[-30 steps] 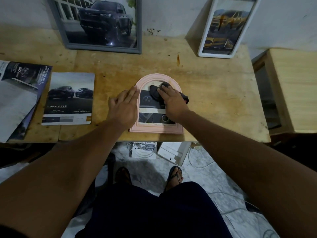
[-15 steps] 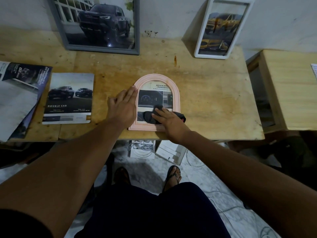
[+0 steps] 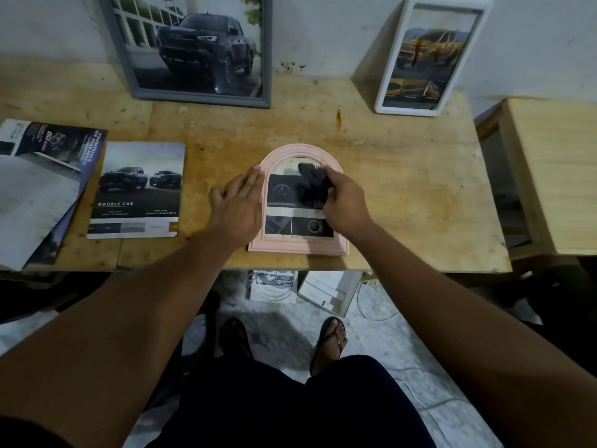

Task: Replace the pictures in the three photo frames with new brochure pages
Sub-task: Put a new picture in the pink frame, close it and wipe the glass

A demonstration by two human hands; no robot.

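A pink arched photo frame lies flat near the table's front edge, with a brochure page of dashboard pictures behind its glass. My left hand rests flat on its left side, fingers together. My right hand presses a dark cloth on the upper part of the glass. A grey frame with a dark pickup picture leans on the wall at the back. A white frame with a yellow truck picture leans at the back right.
A "Double Cab" brochure lies left of the pink frame. More loose brochure pages are piled at the far left. A second wooden table stands to the right. Boxes and cables sit on the floor under the table edge.
My right hand has slid the cloth from the lower part of the glass up to the top. The left hand has stayed in place.
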